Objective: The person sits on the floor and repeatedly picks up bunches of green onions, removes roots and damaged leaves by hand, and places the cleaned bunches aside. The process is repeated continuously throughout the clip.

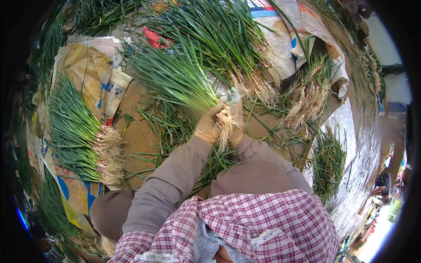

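Note:
Both of my hands wear thin tan gloves and meet in front of my knees. My left hand [209, 124] is closed around the lower stems of a bunch of spring onions [197, 85]. Its long green leaves point up and left, and its pale roots hang down between my wrists. My right hand [235, 113] is upright against the root end, its fingertips greyish and pointing away from me. Whether those fingers grip any stems is hidden by the roots and blur. Just beyond my hands lies a big heap of spring onions [217, 39].
A neat spring onion pile [77, 131] lies on woven sacks [82, 65] at left. Another rooted bunch [309, 88] rests at right. Leaf trimmings [171, 121] litter the dirt floor [139, 131]. More trimmings [329, 161] lie on a white sheet [357, 184]. A person [383, 184] is far right.

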Demonstrator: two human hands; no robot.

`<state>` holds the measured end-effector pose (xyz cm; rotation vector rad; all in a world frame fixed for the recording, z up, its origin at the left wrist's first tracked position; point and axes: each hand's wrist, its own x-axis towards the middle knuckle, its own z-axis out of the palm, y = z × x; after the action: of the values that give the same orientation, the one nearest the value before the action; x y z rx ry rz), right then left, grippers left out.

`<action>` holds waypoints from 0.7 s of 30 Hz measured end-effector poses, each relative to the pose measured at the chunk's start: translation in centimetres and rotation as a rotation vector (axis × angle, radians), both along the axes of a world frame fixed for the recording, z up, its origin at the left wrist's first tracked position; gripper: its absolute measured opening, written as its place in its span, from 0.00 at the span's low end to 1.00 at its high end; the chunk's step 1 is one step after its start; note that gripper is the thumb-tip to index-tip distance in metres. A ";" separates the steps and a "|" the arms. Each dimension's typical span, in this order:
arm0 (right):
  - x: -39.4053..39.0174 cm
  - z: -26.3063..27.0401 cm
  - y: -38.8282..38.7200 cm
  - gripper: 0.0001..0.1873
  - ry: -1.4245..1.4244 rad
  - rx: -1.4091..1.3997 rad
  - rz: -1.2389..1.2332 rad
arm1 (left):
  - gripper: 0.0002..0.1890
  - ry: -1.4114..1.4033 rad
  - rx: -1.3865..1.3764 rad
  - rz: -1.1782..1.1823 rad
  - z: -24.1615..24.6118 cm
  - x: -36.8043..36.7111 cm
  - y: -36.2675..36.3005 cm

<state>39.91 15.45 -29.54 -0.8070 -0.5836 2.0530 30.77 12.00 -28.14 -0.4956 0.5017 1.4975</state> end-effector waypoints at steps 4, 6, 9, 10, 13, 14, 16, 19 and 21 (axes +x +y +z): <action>0.1 1.3 2.8 0.22 -0.387 0.435 0.059 | 0.05 0.112 -0.089 -0.110 -0.3 -0.3 -0.2; -0.2 2.5 4.2 0.19 -0.692 0.695 0.220 | 0.04 0.186 -0.144 -0.195 -0.9 -0.6 -0.7; -1.8 3.5 6.5 0.17 -0.953 1.060 0.414 | 0.03 0.250 -0.255 -0.301 -1.7 0.1 -1.1; -2.6 3.5 7.0 0.16 -1.022 1.195 0.479 | 0.03 0.257 -0.235 -0.294 -1.8 0.3 -1.1; -3.8 2.7 7.0 0.15 -1.063 1.052 0.496 | 0.04 0.305 -0.217 -0.323 -2.1 0.0 -1.3; -3.7 2.4 6.8 0.14 -1.012 0.894 0.496 | 0.04 0.291 -0.184 -0.299 -2.1 -0.3 -1.3; -2.8 2.0 6.5 0.11 -0.773 0.346 0.492 | 0.04 0.282 -0.198 -0.229 -2.3 -0.8 -1.3; -0.1 2.3 7.0 0.08 -0.641 0.227 0.256 | 0.11 0.242 -0.171 -0.196 -2.2 -1.2 -1.4; 2.1 3.0 8.4 0.08 -0.605 0.144 0.041 | 0.14 0.293 -0.152 -0.160 -1.6 -1.5 -1.6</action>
<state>41.98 23.80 -26.58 -1.3445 -1.0698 1.7617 29.22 10.36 -29.69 -0.3446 0.8699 1.3900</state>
